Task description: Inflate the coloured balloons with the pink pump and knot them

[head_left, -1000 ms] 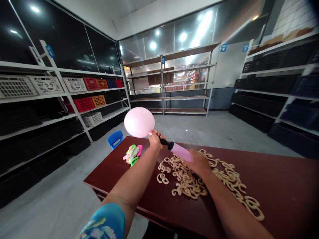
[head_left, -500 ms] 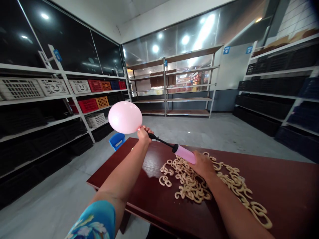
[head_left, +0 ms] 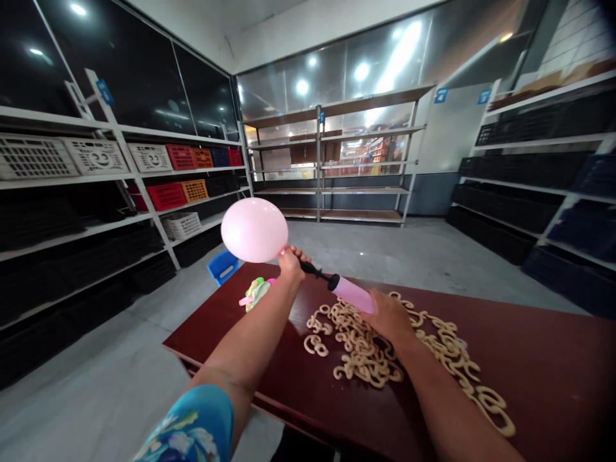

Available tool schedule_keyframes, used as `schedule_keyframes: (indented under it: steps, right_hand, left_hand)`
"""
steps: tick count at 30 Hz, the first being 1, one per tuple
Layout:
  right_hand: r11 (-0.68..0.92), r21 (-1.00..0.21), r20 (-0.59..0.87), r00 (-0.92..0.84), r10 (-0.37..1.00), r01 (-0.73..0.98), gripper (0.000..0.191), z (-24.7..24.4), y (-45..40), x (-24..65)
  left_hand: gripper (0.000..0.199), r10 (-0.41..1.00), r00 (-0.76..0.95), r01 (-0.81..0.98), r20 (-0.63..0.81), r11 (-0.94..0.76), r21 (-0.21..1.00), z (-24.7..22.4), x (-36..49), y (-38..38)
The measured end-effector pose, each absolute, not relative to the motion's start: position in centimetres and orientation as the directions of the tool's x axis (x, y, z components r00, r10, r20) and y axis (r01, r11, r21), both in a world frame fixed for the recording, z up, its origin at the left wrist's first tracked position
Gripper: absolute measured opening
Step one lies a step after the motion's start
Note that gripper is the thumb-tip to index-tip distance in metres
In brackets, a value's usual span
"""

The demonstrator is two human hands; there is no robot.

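A round pink balloon [head_left: 255, 229], filled with air, sits on the tip of a hand pump. My left hand [head_left: 291, 262] is closed around the balloon's neck and the black nozzle end of the pump. From there a black rod runs down to the pump's pink barrel [head_left: 353, 294]. My right hand [head_left: 387, 314] is wrapped round the lower part of that barrel, above a heap of tan curled pieces [head_left: 366, 346]. Behind my left forearm lie several limp coloured balloons [head_left: 257, 292], partly hidden by the arm.
The dark red table [head_left: 289, 366] spans the foreground, and more curled pieces [head_left: 452, 343] trail to its right. A blue chair [head_left: 222, 266] stands past the far left corner. Shelves with crates [head_left: 166, 196] line the left wall; others stand at the back and right.
The pump's black rod shows shorter, as my hands have come closer together. The balloon has shifted right and looks slightly bigger. The limp balloons have come into view.
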State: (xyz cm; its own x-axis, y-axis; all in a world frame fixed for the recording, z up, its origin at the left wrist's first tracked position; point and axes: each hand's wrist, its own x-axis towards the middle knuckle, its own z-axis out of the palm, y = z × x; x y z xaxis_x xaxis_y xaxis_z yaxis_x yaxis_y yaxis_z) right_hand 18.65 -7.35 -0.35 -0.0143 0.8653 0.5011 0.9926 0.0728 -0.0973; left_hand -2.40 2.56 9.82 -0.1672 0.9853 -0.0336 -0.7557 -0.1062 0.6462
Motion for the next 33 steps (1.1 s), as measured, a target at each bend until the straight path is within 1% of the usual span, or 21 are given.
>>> schedule_keyframes:
  steps: [3,6,10,15,17,18,20,21,22,24,26,30,33]
  right_hand:
    - [0.055,-0.096,0.529,0.004,0.849,0.994,0.028,-0.2,-7.3,19.0]
    - [0.033,-0.083,0.539,0.017,0.842,0.996,0.026,-0.3,-7.3,19.0]
    - [0.038,-0.060,0.513,-0.002,0.859,0.997,0.027,-0.4,-7.5,18.6]
    - [0.089,-0.043,0.483,-0.058,0.874,0.995,0.033,-0.1,-7.9,17.9]
    - [0.087,-0.050,0.463,-0.055,0.885,0.995,0.041,0.3,-8.2,17.6]
    - [0.090,-0.055,0.469,-0.054,0.881,0.994,0.048,0.7,-8.4,17.3]
    - [0.112,-0.055,0.525,-0.067,0.848,0.992,0.067,1.5,-8.9,16.7]
    - [0.147,-0.042,0.555,-0.099,0.826,0.988,0.074,1.9,-9.2,16.3]
    - [0.183,-0.027,0.571,-0.135,0.810,0.983,0.074,2.3,-9.5,15.9]
    - [0.260,0.007,0.564,-0.219,0.796,0.965,0.067,2.8,-9.9,15.1]
    - [0.299,0.022,0.524,-0.266,0.810,0.954,0.056,3.2,-10.2,14.5]
    - [0.284,0.028,0.443,-0.266,0.856,0.958,0.044,3.6,-10.6,14.4]
    - [0.253,0.029,0.379,-0.245,0.892,0.967,0.043,3.9,-10.7,15.4]
  left_hand:
    - [0.012,0.981,-0.191,-0.751,-0.008,-0.141,0.644,11.5,-4.6,3.5]
    - [0.013,0.980,-0.197,-0.760,0.001,-0.153,0.631,11.6,-5.6,3.7]
    - [0.014,0.982,-0.187,-0.791,-0.033,-0.130,0.598,9.4,-4.1,2.8]
    - [0.014,0.987,-0.150,-0.819,-0.054,-0.094,0.567,6.0,-1.1,1.1]
    - [0.015,0.985,-0.156,-0.830,-0.070,-0.092,0.551,5.3,-0.6,0.7]
    - [0.015,0.984,-0.161,-0.837,-0.081,-0.093,0.539,5.1,-0.4,0.5]
    - [0.015,0.983,-0.155,-0.855,-0.100,-0.083,0.512,4.7,-0.2,0.2]
    - [0.014,0.983,-0.145,-0.864,-0.109,-0.072,0.498,4.6,-0.1,0.1]
    - [0.014,0.985,-0.132,-0.872,-0.115,-0.060,0.486,4.5,0.1,-0.1]
    - [0.015,0.988,-0.096,-0.884,-0.122,-0.029,0.467,4.3,0.5,-0.6]
    - [0.015,0.990,-0.062,-0.891,-0.128,0.003,0.454,4.0,1.0,-1.0]
    - [0.014,0.987,-0.007,-0.878,-0.160,0.070,0.473,3.3,1.1,-0.9]
    - [0.013,0.985,-0.059,-0.842,-0.162,0.038,0.538,2.9,-0.2,0.3]
